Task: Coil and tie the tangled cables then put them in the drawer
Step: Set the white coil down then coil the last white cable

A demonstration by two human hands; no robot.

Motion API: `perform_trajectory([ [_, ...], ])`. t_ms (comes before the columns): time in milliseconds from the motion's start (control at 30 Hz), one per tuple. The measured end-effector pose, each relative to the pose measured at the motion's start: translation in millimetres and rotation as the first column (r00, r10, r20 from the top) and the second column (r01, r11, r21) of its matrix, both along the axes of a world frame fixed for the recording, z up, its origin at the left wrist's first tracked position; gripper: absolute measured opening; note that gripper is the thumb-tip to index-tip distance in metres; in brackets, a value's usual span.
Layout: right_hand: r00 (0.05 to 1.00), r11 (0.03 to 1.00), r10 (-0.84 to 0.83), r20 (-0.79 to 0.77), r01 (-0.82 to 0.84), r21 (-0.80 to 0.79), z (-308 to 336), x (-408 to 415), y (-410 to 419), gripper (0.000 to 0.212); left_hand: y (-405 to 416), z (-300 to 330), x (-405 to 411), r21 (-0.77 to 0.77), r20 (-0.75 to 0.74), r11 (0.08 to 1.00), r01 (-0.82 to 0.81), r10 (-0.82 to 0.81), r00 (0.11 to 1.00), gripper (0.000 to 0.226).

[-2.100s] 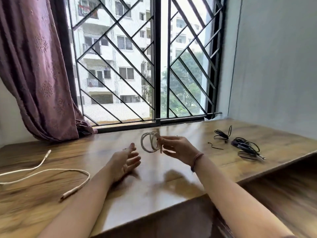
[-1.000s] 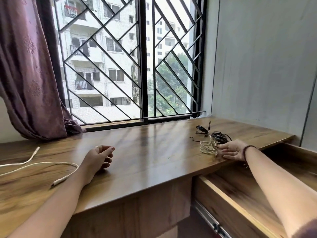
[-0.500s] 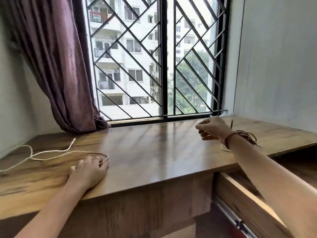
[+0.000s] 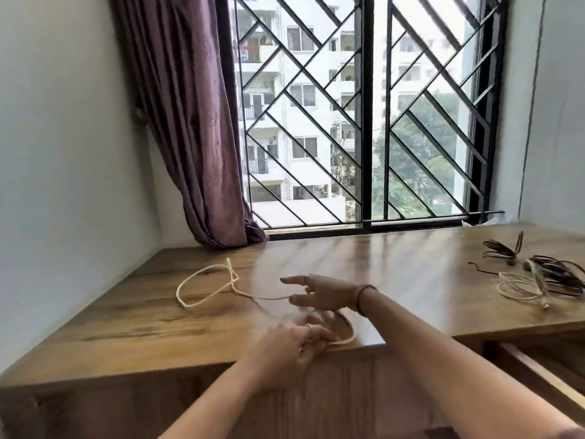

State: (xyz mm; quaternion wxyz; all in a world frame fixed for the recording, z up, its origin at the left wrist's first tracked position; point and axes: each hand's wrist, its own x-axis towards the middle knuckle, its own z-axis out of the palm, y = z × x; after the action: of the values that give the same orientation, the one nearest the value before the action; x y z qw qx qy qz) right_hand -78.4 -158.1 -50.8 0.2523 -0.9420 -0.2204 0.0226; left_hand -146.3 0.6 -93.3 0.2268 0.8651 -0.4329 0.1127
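Note:
A long cream cable [image 4: 202, 282] lies loose on the wooden desk [image 4: 411, 270], looping at the left and running toward my hands. My left hand [image 4: 292, 345], blurred at the desk's front edge, grips the near end of this cable, which curves round to the right of it. My right hand [image 4: 319, 293] hovers just above with fingers stretched toward the cable, and the cable passes right at its thumb. At the right lie a coiled cream cable [image 4: 519, 286] and a pile of black cables [image 4: 550, 270]. The open drawer [image 4: 538, 375] shows at the lower right.
A purple curtain [image 4: 190, 122] hangs at the back left beside the barred window [image 4: 364, 122]. White walls close off the desk on the left and right.
My right hand left the cable pile at the right and swung across to the loose cream cable. My left hand dragged that cable toward the desk's front edge. The view turned left.

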Motion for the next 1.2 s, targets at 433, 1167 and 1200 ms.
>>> perform_trajectory([
  [433,0.991,0.976,0.132,-0.039,-0.123,0.179,-12.5,-26.4,-44.5,0.030,91.9,23.7,97.3,0.224,0.080,0.829,-0.512,0.508,0.858,0.061],
  [1167,0.846,0.968,-0.207,0.491,0.250,-0.022,-4.8,38.8,-6.9,0.015,66.9,23.2,108.7,-0.422,-0.412,0.859,-0.290,0.103,0.905,0.033],
  [1200,0.762,0.956,-0.272,0.588,0.285,0.073,-1.3,40.5,-5.8,0.014,66.6,24.2,104.1,-0.455,-0.414,0.859,-0.236,0.030,0.910,0.043],
])
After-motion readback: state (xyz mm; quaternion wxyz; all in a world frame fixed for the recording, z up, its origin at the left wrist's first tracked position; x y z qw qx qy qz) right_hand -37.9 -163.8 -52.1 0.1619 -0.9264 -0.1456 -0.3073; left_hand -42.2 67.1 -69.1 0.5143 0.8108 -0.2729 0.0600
